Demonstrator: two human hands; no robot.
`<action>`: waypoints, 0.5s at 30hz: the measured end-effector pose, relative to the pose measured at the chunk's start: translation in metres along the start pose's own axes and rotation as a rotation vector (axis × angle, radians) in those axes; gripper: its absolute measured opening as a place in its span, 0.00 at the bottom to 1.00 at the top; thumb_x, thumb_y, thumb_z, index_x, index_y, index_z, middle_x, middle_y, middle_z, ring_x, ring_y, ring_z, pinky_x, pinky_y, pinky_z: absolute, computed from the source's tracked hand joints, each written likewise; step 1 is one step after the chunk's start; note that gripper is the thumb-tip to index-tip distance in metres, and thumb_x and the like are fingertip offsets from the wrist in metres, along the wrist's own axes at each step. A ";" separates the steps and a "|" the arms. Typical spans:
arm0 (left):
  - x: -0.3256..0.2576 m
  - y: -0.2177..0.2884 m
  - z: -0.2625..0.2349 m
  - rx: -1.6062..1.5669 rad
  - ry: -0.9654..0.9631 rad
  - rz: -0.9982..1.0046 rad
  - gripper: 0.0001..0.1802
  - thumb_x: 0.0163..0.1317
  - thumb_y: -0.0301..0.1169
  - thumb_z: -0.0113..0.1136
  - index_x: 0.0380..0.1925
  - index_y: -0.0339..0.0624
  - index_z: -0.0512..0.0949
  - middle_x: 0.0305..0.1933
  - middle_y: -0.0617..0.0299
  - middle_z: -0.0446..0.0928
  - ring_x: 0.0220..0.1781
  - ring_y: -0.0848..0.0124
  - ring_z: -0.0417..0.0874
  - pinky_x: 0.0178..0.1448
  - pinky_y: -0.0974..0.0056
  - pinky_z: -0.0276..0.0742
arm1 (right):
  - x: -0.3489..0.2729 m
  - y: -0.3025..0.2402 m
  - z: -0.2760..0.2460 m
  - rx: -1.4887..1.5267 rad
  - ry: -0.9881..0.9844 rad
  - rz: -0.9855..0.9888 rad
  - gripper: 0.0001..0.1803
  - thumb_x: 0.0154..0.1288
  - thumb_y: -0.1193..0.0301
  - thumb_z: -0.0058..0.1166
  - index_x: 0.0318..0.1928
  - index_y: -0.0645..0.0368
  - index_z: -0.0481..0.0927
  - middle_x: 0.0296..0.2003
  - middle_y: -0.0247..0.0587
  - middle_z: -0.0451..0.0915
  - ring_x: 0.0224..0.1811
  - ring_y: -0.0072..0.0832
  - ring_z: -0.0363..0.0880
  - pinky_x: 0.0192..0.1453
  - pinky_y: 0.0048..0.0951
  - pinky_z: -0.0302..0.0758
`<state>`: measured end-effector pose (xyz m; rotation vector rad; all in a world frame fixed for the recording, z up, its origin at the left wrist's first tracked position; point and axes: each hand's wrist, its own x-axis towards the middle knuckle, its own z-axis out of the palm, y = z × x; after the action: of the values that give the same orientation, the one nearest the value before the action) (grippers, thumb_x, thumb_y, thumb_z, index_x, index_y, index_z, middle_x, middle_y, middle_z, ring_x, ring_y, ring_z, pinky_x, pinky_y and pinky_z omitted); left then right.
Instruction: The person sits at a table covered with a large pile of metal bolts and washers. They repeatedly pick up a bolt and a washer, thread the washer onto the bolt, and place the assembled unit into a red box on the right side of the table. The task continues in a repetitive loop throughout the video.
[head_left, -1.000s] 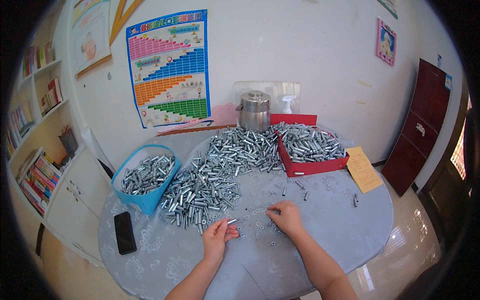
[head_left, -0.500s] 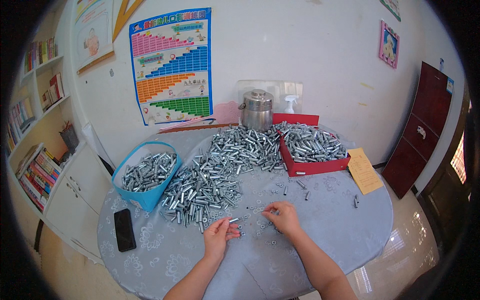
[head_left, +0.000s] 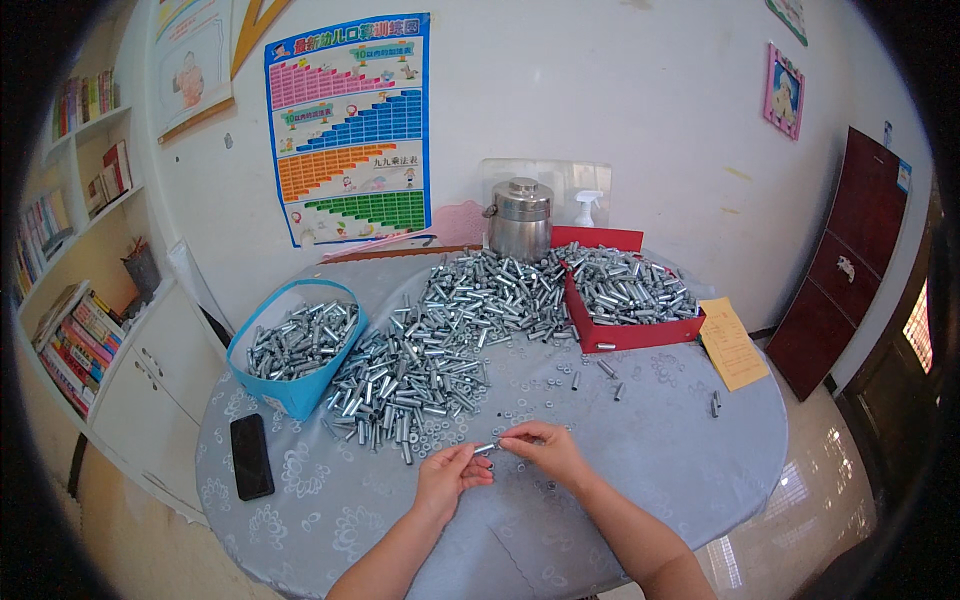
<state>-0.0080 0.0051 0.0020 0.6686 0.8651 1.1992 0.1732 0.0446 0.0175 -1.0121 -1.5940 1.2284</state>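
Note:
My left hand [head_left: 449, 480] pinches a silver metal bolt [head_left: 484, 449] with a sleeve-like body, between thumb and forefinger. The bolt lies nearly level, its thin end pointing to the right. At that end are the closed fingertips of my right hand [head_left: 546, 452]; whatever small piece they hold is hidden. Just beyond both hands, small metal rings and nuts [head_left: 430, 437] are scattered on the cloth. A large heap of similar bolts [head_left: 410, 385] spreads farther off, left of centre.
A blue fabric bin [head_left: 293, 398] and a red box [head_left: 640, 336], both full of bolts, flank the heap. Behind stand a steel canister [head_left: 520, 222] and a white spray bottle [head_left: 588, 208]. A black phone [head_left: 251, 457] lies left, a yellow paper [head_left: 733, 345] right, on the grey tablecloth [head_left: 660, 440].
My right hand has moved left from the small rings to the tip of the bolt. My left hand has shifted slightly and still holds the bolt.

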 end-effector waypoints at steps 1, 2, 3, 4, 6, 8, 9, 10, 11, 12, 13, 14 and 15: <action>0.001 -0.001 -0.002 -0.017 -0.003 -0.014 0.16 0.64 0.32 0.48 0.44 0.30 0.71 0.32 0.53 0.77 0.27 0.70 0.79 0.33 0.66 0.80 | -0.001 -0.004 0.002 -0.128 0.011 -0.087 0.08 0.55 0.71 0.58 0.36 0.59 0.80 0.31 0.35 0.80 0.34 0.21 0.76 0.40 0.21 0.71; 0.003 -0.002 -0.004 -0.035 -0.005 -0.028 0.16 0.64 0.32 0.48 0.44 0.30 0.71 0.32 0.53 0.77 0.28 0.70 0.79 0.33 0.66 0.80 | -0.002 -0.006 0.003 -0.255 0.023 -0.175 0.09 0.55 0.70 0.57 0.37 0.59 0.81 0.32 0.37 0.80 0.34 0.24 0.76 0.41 0.23 0.71; 0.003 -0.003 -0.005 -0.051 -0.009 -0.043 0.16 0.64 0.33 0.48 0.44 0.30 0.71 0.31 0.53 0.77 0.28 0.70 0.79 0.33 0.66 0.80 | -0.002 -0.005 0.003 -0.324 0.013 -0.228 0.10 0.55 0.70 0.58 0.38 0.58 0.80 0.32 0.37 0.80 0.35 0.25 0.76 0.42 0.24 0.71; 0.003 -0.002 -0.005 -0.056 -0.006 -0.044 0.16 0.63 0.33 0.48 0.44 0.30 0.71 0.31 0.53 0.77 0.27 0.70 0.79 0.33 0.66 0.80 | -0.001 -0.003 0.002 -0.394 0.004 -0.281 0.12 0.54 0.69 0.58 0.40 0.57 0.80 0.32 0.38 0.80 0.36 0.27 0.76 0.42 0.25 0.71; 0.002 -0.001 -0.004 -0.067 0.001 -0.048 0.15 0.63 0.33 0.48 0.43 0.30 0.71 0.31 0.53 0.77 0.27 0.70 0.79 0.33 0.66 0.80 | -0.001 -0.001 0.002 -0.441 0.010 -0.304 0.12 0.53 0.68 0.59 0.39 0.56 0.80 0.32 0.38 0.79 0.36 0.29 0.75 0.43 0.27 0.70; 0.002 -0.001 -0.005 -0.089 0.011 -0.036 0.15 0.63 0.33 0.49 0.42 0.31 0.71 0.30 0.53 0.77 0.27 0.70 0.79 0.33 0.66 0.80 | -0.002 0.000 0.001 -0.398 0.041 -0.245 0.11 0.51 0.68 0.60 0.37 0.56 0.81 0.32 0.38 0.79 0.37 0.31 0.75 0.45 0.29 0.70; 0.002 -0.001 -0.005 -0.101 0.018 -0.029 0.15 0.63 0.33 0.49 0.42 0.31 0.71 0.30 0.53 0.77 0.26 0.70 0.79 0.32 0.65 0.80 | 0.000 0.000 -0.007 -0.479 -0.047 -0.267 0.11 0.50 0.67 0.60 0.35 0.55 0.81 0.32 0.37 0.79 0.37 0.33 0.75 0.45 0.30 0.70; 0.002 0.000 -0.006 -0.108 0.017 -0.019 0.15 0.63 0.33 0.49 0.42 0.31 0.71 0.30 0.53 0.77 0.26 0.70 0.79 0.32 0.66 0.80 | 0.004 -0.001 -0.022 -0.562 -0.135 -0.287 0.10 0.49 0.66 0.60 0.33 0.55 0.81 0.32 0.37 0.79 0.38 0.34 0.75 0.45 0.31 0.70; 0.002 0.002 -0.006 -0.116 0.016 -0.009 0.15 0.63 0.33 0.49 0.42 0.32 0.71 0.30 0.53 0.77 0.26 0.70 0.79 0.32 0.66 0.80 | 0.005 -0.002 -0.031 -0.644 -0.223 -0.306 0.10 0.48 0.65 0.60 0.31 0.55 0.82 0.32 0.36 0.79 0.38 0.35 0.75 0.45 0.32 0.70; 0.002 0.003 -0.007 -0.122 0.017 0.002 0.15 0.63 0.33 0.50 0.42 0.32 0.71 0.29 0.53 0.77 0.26 0.70 0.79 0.32 0.66 0.80 | 0.004 -0.003 -0.034 -0.677 -0.251 -0.305 0.09 0.47 0.66 0.60 0.31 0.54 0.82 0.31 0.36 0.79 0.38 0.35 0.75 0.45 0.32 0.69; 0.002 0.003 -0.007 -0.123 0.019 0.002 0.14 0.63 0.33 0.50 0.41 0.32 0.71 0.30 0.53 0.77 0.26 0.70 0.79 0.32 0.66 0.80 | 0.003 -0.005 -0.036 -0.709 -0.278 -0.305 0.08 0.47 0.66 0.60 0.30 0.53 0.82 0.31 0.35 0.78 0.38 0.35 0.74 0.45 0.33 0.69; 0.002 0.003 -0.007 -0.125 0.021 0.002 0.14 0.63 0.33 0.50 0.41 0.32 0.71 0.30 0.53 0.77 0.26 0.70 0.79 0.32 0.66 0.80 | 0.002 -0.005 -0.037 -0.742 -0.306 -0.304 0.08 0.46 0.66 0.60 0.29 0.52 0.82 0.30 0.35 0.78 0.38 0.35 0.74 0.45 0.33 0.69; 0.003 0.003 -0.007 -0.125 0.021 0.000 0.14 0.62 0.33 0.50 0.41 0.32 0.72 0.30 0.53 0.77 0.27 0.70 0.79 0.32 0.66 0.80 | 0.002 -0.003 -0.037 -0.761 -0.332 -0.313 0.07 0.46 0.66 0.60 0.29 0.52 0.82 0.30 0.35 0.78 0.38 0.35 0.74 0.45 0.33 0.69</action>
<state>-0.0151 0.0083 0.0003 0.5559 0.8005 1.2513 0.2071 0.0566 0.0264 -0.9691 -2.4696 0.5820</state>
